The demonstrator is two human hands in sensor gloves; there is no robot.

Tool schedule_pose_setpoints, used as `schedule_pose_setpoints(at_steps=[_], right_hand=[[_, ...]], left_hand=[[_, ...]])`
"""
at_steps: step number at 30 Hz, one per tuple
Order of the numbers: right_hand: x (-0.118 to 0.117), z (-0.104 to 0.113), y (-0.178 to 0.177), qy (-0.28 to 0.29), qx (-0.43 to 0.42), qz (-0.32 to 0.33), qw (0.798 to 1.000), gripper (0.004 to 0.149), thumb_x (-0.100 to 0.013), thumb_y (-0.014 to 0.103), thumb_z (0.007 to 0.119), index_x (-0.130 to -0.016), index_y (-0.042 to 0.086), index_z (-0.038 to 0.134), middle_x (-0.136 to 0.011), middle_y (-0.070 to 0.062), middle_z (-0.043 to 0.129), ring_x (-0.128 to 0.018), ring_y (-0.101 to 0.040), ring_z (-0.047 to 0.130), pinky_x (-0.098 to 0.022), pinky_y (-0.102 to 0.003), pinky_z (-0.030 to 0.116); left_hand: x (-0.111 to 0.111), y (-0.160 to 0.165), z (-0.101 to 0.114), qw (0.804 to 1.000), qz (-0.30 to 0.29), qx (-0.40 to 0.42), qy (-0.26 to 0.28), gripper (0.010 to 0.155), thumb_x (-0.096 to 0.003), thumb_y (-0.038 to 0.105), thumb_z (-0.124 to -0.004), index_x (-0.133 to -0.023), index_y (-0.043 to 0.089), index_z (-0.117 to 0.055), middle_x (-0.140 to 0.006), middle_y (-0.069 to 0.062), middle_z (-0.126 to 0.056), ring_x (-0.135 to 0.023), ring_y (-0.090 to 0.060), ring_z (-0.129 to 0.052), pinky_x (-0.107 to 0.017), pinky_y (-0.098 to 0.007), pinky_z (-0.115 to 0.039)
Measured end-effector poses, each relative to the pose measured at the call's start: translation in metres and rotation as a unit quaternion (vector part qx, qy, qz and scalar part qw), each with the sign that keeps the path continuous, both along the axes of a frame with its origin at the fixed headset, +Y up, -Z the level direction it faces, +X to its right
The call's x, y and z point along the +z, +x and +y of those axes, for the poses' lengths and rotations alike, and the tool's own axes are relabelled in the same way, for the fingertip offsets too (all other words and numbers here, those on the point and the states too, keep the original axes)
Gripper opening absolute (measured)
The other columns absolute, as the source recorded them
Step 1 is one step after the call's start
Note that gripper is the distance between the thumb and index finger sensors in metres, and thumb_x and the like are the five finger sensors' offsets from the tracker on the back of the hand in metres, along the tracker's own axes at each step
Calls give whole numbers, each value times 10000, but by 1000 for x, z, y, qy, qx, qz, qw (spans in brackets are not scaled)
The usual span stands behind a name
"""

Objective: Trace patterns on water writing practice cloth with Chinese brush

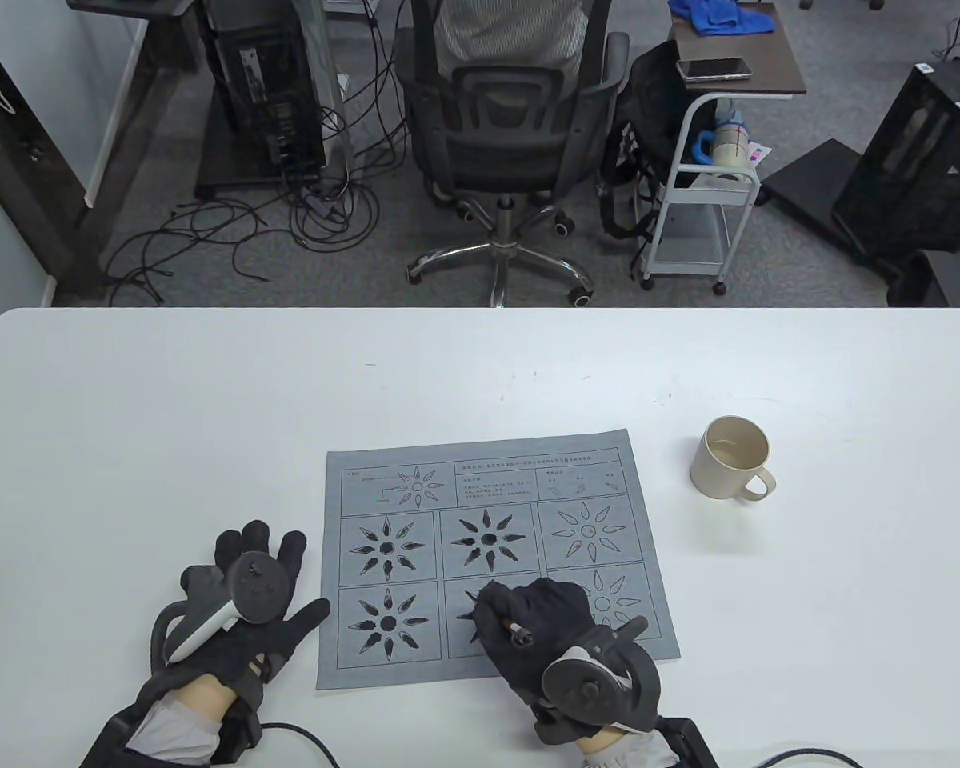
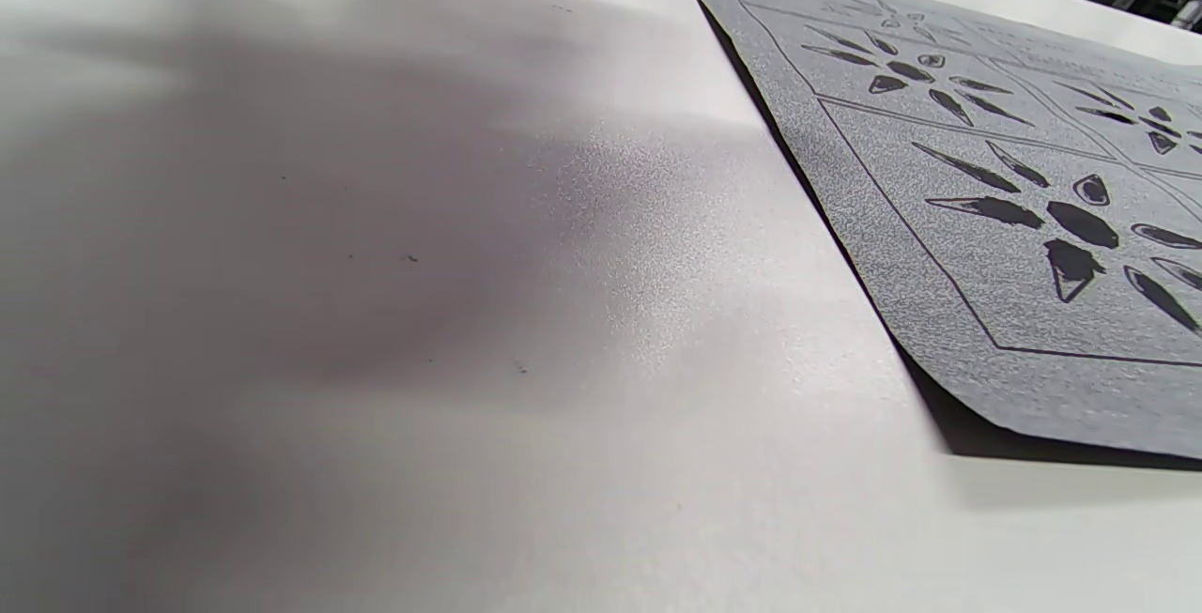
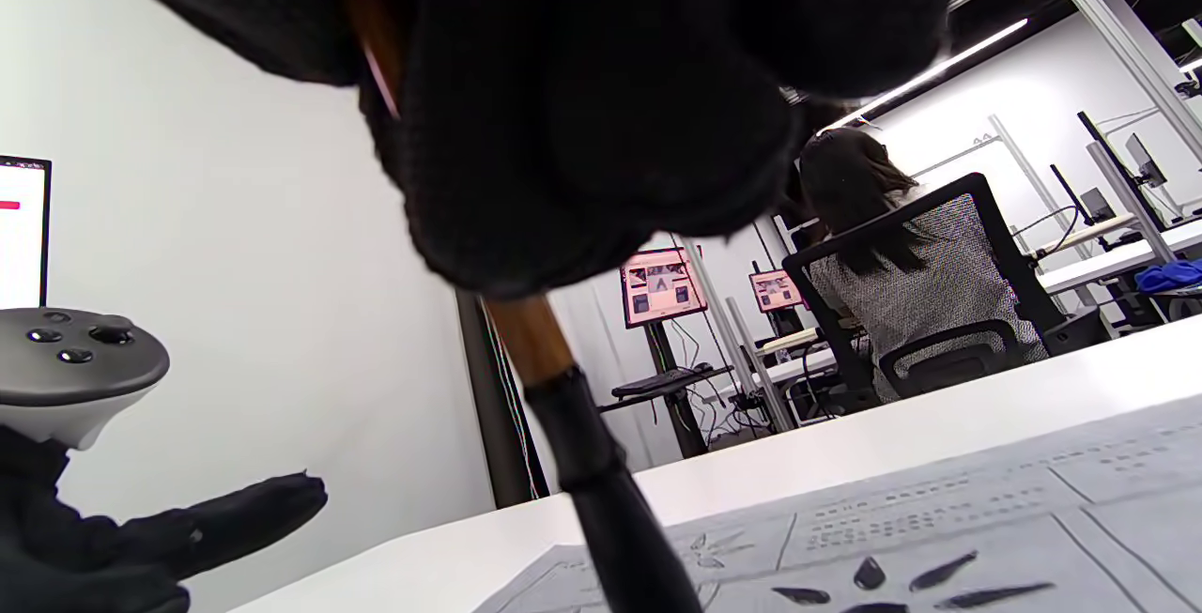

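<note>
A: Where is the practice cloth [image 1: 492, 560] found, and what is seen on it?

B: The grey cloth is laid flat on the white table [image 1: 168, 416], slightly toward six o'clock from the table's middle. A header row is printed along its twelve o'clock edge, with two rows of three sunburst patterns below it. Four patterns are darkened: two at nine o'clock and the centre of the upper row, with the centre of the lower row largely hidden under the right hand. The two at three o'clock are seen only as outlines. In the left wrist view the cloth [image 2: 986, 219] is shown with its near corner lifted slightly off the table.

A: And the brush?

B: The brush [image 1: 502, 622] is gripped by the right hand [image 1: 544, 632], whose fingers are curled closely round the brown handle. The dark tip is pointed toward ten o'clock at the lower centre pattern. In the right wrist view the brush [image 3: 582, 444] is seen emerging below the gloved fingers [image 3: 582, 125], its tip down at the cloth [image 3: 939, 547]; contact cannot be told.

A: The other hand?

B: The left hand [image 1: 248, 608] is rested flat on the table at nine o'clock of the cloth, fingers spread wide, nothing held.

A: Anything else?

B: A beige mug [image 1: 732, 458] is stood at two o'clock of the cloth, well apart from it.
</note>
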State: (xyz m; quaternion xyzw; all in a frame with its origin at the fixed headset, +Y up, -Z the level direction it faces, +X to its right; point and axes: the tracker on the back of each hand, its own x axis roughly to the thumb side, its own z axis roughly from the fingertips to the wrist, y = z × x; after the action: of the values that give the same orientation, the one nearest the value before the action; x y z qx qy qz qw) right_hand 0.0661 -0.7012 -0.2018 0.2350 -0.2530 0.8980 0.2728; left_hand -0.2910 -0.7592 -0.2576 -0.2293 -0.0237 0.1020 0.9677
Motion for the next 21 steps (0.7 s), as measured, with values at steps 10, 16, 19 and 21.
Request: schedule_pose_setpoints(at_steps=[10,16,19,21], right_hand=[[-1,-3,-2,-12,7,8,1000,378,-513,400,814,-727,104,911,-513,-106,1075,-430,-266,1005,-435,-491,791],[-2,-3,-2,-16,11,8,1000,379,-512,401,816,-724,103,915,-509,-106,1078,-425,-266,1008,-432,-491,793],[-2,-3,-2,-15,11,6,1000,376,-512,399,817,-719,102,917,-502,-107,1078,-419,-266,1007,-429,-490,793],[-2,-3,-2,-14,11,5,1000,374,-511,398,817,-714,101,920,-496,-106,1078,-414,-266,1007,-426,-491,793]], left_hand=[[0,0,0,1000,0,0,0,823,-480,711,-472,-1007,438,98,-1052,-19,234,-942,-340,211,-658,-738,-9],[0,0,0,1000,0,-1,-1,822,-481,710,-472,-1007,437,98,-1052,-19,234,-942,-339,211,-658,-737,-9],[0,0,0,1000,0,0,-1,824,-480,711,-473,-1008,436,97,-1052,-18,232,-942,-340,211,-657,-738,-10],[0,0,0,1000,0,0,0,823,-480,711,-472,-1007,437,97,-1052,-19,233,-942,-339,211,-658,-737,-9]])
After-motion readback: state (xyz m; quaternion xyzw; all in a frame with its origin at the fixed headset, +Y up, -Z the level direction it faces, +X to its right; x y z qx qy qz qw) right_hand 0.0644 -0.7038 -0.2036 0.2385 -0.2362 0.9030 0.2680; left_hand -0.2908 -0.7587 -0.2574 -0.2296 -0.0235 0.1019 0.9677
